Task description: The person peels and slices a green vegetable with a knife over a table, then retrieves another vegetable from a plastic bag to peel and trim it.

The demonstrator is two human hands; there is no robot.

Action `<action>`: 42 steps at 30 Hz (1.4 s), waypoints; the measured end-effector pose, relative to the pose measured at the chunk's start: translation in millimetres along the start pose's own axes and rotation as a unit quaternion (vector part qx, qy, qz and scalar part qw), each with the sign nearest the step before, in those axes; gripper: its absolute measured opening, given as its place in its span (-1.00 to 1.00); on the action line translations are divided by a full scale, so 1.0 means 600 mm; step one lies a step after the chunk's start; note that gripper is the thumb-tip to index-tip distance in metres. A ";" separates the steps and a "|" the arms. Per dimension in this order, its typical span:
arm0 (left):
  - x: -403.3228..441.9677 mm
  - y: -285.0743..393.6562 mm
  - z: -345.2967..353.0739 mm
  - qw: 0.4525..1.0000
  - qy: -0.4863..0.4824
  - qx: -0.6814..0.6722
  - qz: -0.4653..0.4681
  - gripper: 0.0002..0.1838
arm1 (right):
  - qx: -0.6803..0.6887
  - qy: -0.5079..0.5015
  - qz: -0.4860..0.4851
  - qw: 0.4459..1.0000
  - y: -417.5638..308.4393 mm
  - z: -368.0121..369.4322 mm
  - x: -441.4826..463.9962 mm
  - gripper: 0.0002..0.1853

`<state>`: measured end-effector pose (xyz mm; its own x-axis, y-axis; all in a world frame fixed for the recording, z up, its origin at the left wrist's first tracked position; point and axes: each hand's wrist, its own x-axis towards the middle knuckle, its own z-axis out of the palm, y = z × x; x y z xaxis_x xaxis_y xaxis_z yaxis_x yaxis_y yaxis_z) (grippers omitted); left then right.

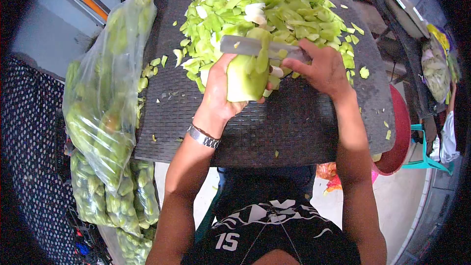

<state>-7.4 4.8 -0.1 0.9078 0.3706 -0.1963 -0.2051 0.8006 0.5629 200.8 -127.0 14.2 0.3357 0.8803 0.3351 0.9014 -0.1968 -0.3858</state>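
Observation:
A partly peeled green vegetable (pixel 241 81) rests in my left hand (pixel 217 88), whose fingers wrap round its side and underside. My right hand (pixel 324 67) is closed on a knife (pixel 243 45), its wide blade pointing left across the top of the vegetable. A strip of green peel (pixel 263 54) lies over the blade. Just beyond both hands, a big heap of green and whitish peelings (pixel 294 7) covers the far part of the dark woven table (pixel 235 137). The handle is mostly hidden by my right fingers.
Clear plastic bags of green vegetables (pixel 105 103) stand along the table's left side, with more bags (pixel 115 201) below. To the right are a red basin (pixel 398 137), a teal stool (pixel 424 154) and a hanging bag (pixel 435 68). Loose peel bits dot the tabletop.

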 end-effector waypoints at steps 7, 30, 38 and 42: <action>-0.011 0.013 0.005 0.999 -0.003 0.037 0.018 -0.36 | -0.029 0.016 0.236 0.971 0.097 -0.023 0.016 -0.13; 0.003 0.000 -0.038 0.999 -0.016 0.037 -0.027 -0.41 | 0.032 -0.037 -0.090 0.995 -0.059 0.005 -0.018 -0.35; -0.003 0.001 -0.012 0.998 0.033 0.041 -0.039 -0.45 | 0.027 -0.030 -0.132 0.990 -0.042 0.006 -0.016 -0.27; -0.007 -0.001 -0.018 0.999 0.029 0.020 -0.038 -0.43 | 0.053 -0.028 -0.124 0.990 -0.061 0.017 -0.025 -0.28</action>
<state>-14.9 8.1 -8.4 0.8970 0.3370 -0.2862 -0.1199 0.8085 0.5761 160.3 -128.5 14.7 0.0886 0.9194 0.3831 0.9194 0.0725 -0.3865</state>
